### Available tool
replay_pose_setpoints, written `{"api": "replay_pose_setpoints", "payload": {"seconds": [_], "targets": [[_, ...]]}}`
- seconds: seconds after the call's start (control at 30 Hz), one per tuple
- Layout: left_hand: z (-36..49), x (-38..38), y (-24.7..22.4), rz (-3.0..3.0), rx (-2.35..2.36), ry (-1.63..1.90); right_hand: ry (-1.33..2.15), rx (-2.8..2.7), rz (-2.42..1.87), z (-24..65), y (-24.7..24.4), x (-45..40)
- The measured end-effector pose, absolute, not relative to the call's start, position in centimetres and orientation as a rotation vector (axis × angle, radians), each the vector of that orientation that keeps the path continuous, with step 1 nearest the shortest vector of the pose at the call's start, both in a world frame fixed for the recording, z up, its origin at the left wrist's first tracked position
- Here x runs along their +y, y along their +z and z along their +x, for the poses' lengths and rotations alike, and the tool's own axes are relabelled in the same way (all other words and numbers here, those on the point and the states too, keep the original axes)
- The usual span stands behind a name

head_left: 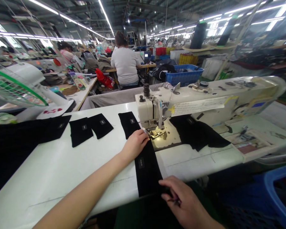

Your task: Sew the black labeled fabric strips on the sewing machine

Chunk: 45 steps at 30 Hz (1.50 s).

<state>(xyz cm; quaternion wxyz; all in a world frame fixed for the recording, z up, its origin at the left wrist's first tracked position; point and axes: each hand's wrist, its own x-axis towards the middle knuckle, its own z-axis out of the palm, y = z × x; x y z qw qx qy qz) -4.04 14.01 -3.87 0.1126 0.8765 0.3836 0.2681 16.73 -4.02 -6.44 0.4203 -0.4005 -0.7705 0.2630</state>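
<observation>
The black fabric strip (149,178) lies on the pale tabletop (105,165), running from beside the presser foot (157,134) to the near edge; a small label (140,163) sits on its face. It looks light, soft and limp, unlikely to break but apt to crease or skew, so it is probably best held flat near the foot and guided by its near end.

The left hand (136,143) rests at the strip's far part, fingers close together and bent down onto the cloth just beside the foot; whether they pinch or only press it, I cannot tell. The right hand (178,195) is at the near end, fingers curled round a small dark object (176,200) too blurred to name, with the index tip touching the strip's right edge.

Around them stand the sewing machine (205,97), a loose black pile (193,133) to its right, and two labelled black pieces (81,131) on the left.
</observation>
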Motion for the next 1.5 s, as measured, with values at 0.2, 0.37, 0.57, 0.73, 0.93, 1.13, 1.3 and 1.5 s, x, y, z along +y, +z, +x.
{"api": "replay_pose_setpoints", "payload": {"seconds": [0.2,0.37,0.57,0.73,0.93,1.13,1.3,1.5], "targets": [[-4.7,13.7,-3.8,2.834,1.043,0.632,0.306,-2.126,-1.042,17.5,-6.6,-3.5],[-4.6,13.5,-3.6,2.773,1.074,0.650,0.134,-2.166,-0.979,17.7,-6.6,-3.6],[-5.1,13.8,-3.7,2.402,1.282,0.664,0.173,-2.175,-0.998,17.5,-7.2,-4.2],[-4.9,12.2,-1.3,2.567,1.329,0.481,0.320,-2.036,-0.974,17.9,-6.6,-3.9],[-4.0,12.0,-0.8,2.751,0.748,0.714,0.369,-1.905,-1.026,19.0,-4.5,-3.8],[-7.6,18.0,-3.8,2.724,1.434,0.350,0.334,-1.920,-1.074,18.7,-4.7,-4.0],[-15.2,19.3,-3.4,2.695,1.658,0.150,0.416,-1.816,-1.159,18.0,-4.5,-4.4],[-19.2,17.7,-1.3,2.591,1.713,0.390,0.648,-1.789,-1.164,18.1,-3.5,-3.8]]}}
